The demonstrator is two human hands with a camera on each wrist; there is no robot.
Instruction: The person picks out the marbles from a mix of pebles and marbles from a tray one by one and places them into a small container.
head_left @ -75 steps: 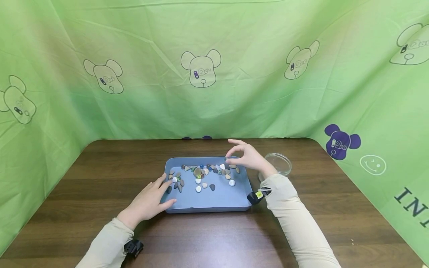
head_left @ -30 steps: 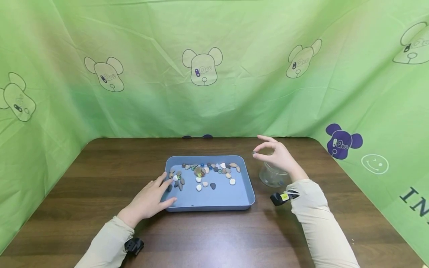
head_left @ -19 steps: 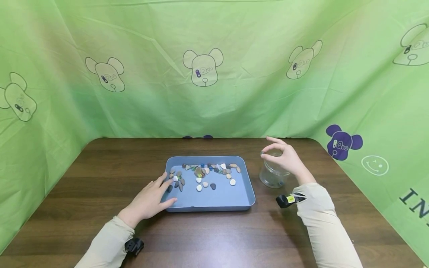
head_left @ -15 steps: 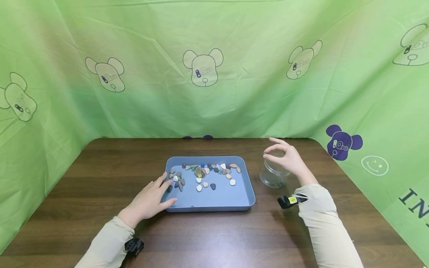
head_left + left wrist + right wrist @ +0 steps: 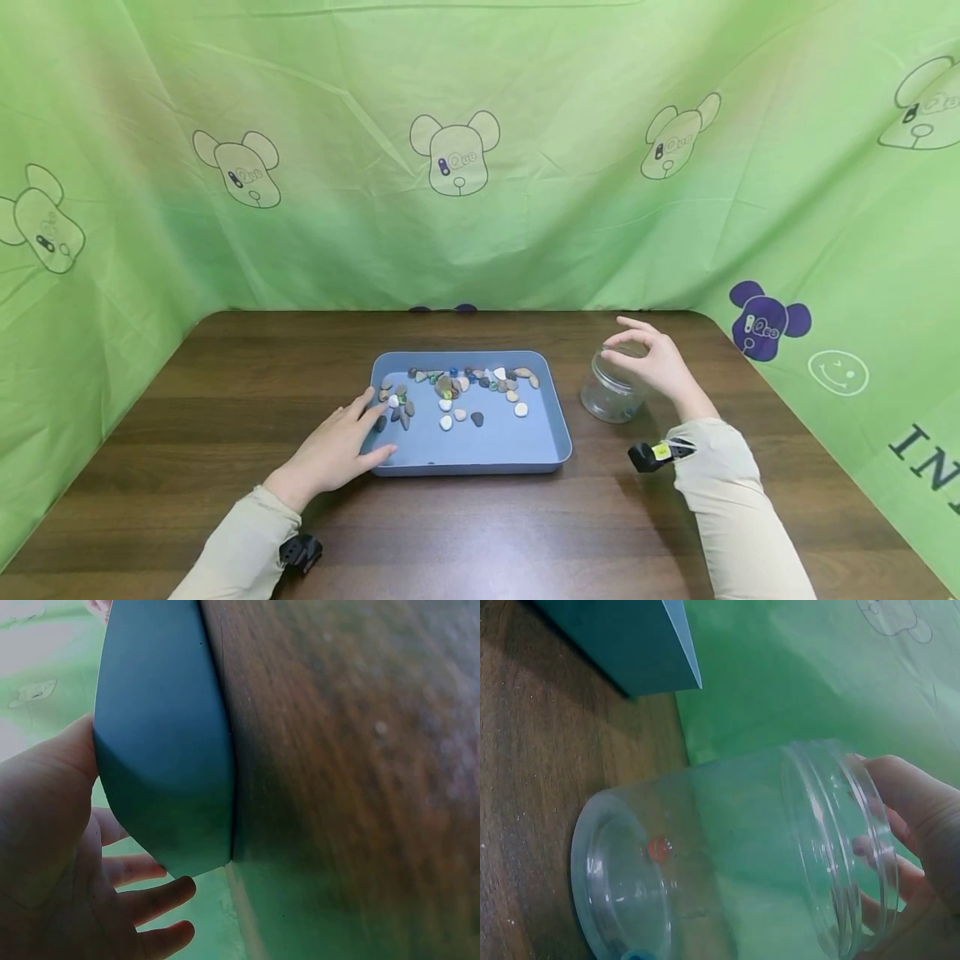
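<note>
The right hand (image 5: 660, 362) hovers over the mouth of the clear jar (image 5: 611, 392), its fingers (image 5: 900, 787) loosely spread and holding nothing. The jar stands on the surface just right of the blue tray (image 5: 480, 446). The left hand (image 5: 333, 450) rests open against the tray's near left corner, beside the pebbles (image 5: 457, 392).

one blue tray (image 5: 480, 454) sits on one wooden table (image 5: 225, 400). in the tray lie roughly thirty small pebbles and glass beads; they are too small and bunched for an exact count, but four white pebbles (image 5: 444, 423) stand out. one clear jar (image 5: 609, 398) stands beside the tray, with two beads visible inside: one red bead (image 5: 658, 847) and one blue bead (image 5: 634, 954). two hands are in view, a left hand (image 5: 330, 454) and a right hand (image 5: 656, 362).
</note>
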